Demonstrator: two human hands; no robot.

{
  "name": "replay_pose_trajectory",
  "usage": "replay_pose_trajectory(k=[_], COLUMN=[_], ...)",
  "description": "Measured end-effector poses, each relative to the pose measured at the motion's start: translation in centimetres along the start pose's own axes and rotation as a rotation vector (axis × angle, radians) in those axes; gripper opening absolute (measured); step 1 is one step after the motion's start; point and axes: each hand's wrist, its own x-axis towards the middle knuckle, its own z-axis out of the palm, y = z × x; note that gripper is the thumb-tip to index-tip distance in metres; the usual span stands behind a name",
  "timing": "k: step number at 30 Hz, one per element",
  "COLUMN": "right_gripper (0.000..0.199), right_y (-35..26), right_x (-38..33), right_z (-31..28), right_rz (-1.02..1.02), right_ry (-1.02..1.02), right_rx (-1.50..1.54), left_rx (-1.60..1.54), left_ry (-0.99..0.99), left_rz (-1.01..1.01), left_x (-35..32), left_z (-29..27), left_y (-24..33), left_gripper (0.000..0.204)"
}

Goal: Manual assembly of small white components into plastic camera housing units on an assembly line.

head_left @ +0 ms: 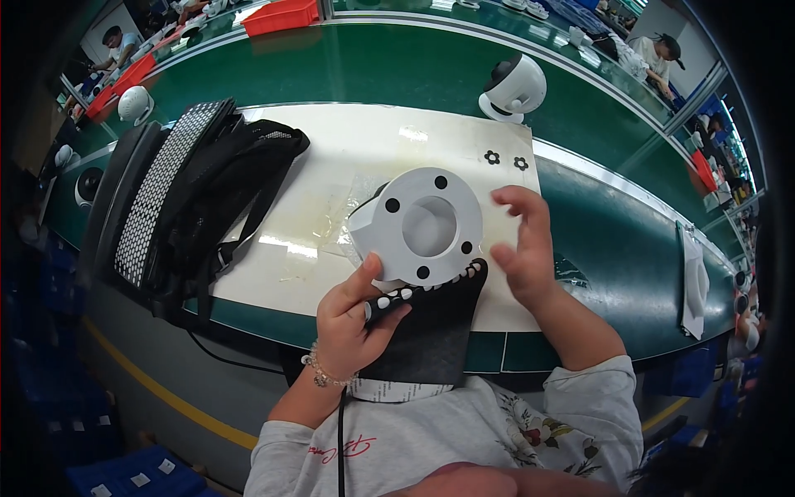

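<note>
A white round ring-shaped base (472, 215) of a device lies face up on the white board, with several black round pads around its recessed centre. My left hand (349, 319) is closed on a black sheet of round stickers (431, 331). White dots show along its curled upper edge, which meets the base's near rim. The left thumb lies at the base's lower left; whether it presses on it I cannot tell. To the right of the base, my right hand (530, 248) is raised with fingers curved and apart, and nothing shows between them.
A black bag (190, 199) with a white-dotted strip stands at the left. Beyond the white board (331, 132), a white camera-like device (517, 87) stands on the green conveyor (397, 62). A red tray (281, 16) is farther off. Co-workers sit at both far sides.
</note>
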Motion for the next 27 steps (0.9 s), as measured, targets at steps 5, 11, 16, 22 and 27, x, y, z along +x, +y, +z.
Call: replay_pose_trajectory(k=[5, 11, 16, 22, 27], right_gripper=[0.045, 0.028, 0.015, 0.015, 0.033], right_y=[-3.3, 2.3, 7.3, 17.7, 16.8], right_x=[2.0, 7.1, 13.6, 15.0, 15.2], right_z=[0.3, -0.6, 4.1, 7.4, 7.9], right_rz=[0.919, 0.736, 0.193, -0.042, 0.424], right_ry=[-0.429, 0.002, 0.019, -0.076, -0.412], right_rx=[0.79, 0.941, -0.308, -1.06, -0.904], left_rx=[-0.084, -0.084, -0.069, -0.087, -0.073], left_ry=[-0.004, -0.034, -0.042, -0.085, -0.126], left_rz=[-0.083, -0.043, -0.048, -0.109, -0.159], left_x=[-0.5, -0.4, -0.3, 0.1, 0.4], left_z=[-0.4, -0.6, -0.7, -1.0, -1.2], left_y=[0.0, -0.4, -0.2, 0.4, 0.5], left_gripper=[0.019, 0.019, 0.023, 0.019, 0.019])
